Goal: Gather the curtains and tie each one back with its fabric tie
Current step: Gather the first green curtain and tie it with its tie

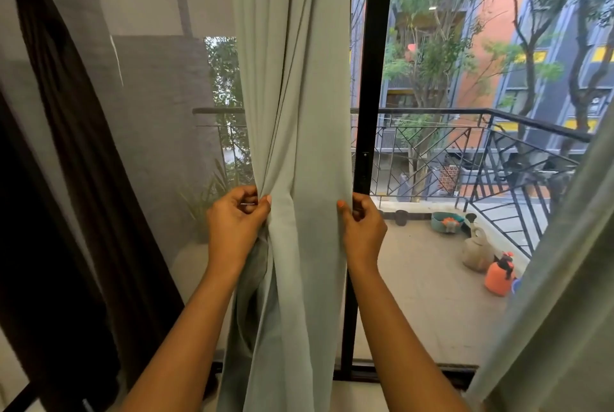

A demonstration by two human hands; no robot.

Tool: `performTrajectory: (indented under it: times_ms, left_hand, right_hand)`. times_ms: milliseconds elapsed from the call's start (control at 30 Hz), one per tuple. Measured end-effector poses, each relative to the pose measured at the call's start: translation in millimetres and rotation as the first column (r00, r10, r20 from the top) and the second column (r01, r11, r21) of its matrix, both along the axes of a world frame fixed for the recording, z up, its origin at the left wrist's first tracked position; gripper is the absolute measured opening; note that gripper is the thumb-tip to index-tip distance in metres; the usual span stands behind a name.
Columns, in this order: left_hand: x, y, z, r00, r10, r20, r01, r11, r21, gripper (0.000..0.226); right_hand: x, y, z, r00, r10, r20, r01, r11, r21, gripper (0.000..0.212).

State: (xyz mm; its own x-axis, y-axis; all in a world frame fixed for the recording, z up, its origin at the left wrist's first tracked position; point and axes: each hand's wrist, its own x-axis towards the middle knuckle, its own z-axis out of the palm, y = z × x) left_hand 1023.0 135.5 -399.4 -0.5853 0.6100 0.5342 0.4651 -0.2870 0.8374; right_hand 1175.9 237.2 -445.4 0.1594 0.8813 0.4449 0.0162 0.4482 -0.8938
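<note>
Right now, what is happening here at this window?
A person stands at the black-framed glass balcony door and is gathering the pale green fabric curtain. The left hand grips bunched folds at its left edge, and the right hand pinches its right edge. The curtain is not yet tied, and no tie shows in either hand. A dark brown curtain hangs bunched at the far left.

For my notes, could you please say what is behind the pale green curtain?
The balcony railing and black door frame pass behind the curtain; what it covers between its edges is hidden.
</note>
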Motion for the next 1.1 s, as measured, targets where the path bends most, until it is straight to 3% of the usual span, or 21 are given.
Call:
performTrajectory:
  times_ms: [100, 500, 900, 1100]
  left_hand:
    - [8.2, -2.6, -2.9, 1.000, -0.013, 0.002, 0.013, 1.000, 0.001, 0.017]
    - [28.4, -14.8, -3.1, 0.985, -0.159, 0.065, 0.157, 0.987, 0.036, 0.017]
    - [38.0, -5.2, -9.2, 0.977, -0.198, 0.085, 0.193, 0.979, 0.063, 0.018]
    - [33.0, 9.6, -5.2, 0.975, -0.210, 0.075, 0.210, 0.978, 0.002, 0.028]
  right_hand:
    - [-4.1, -35.0, 0.5, 0.997, -0.071, -0.026, 0.073, 0.992, 0.099, 0.017]
    - [-24.6, -88.6, 8.4, 0.976, -0.074, 0.207, -0.021, 0.906, 0.422, 0.021]
    - [-6.8, -82.5, 2.9, 0.981, 0.081, 0.177, -0.146, 0.909, 0.391, 0.023]
    - [2.2, -55.4, 2.1, 0.910, 0.256, 0.327, -0.365, 0.868, 0.337, 0.028]
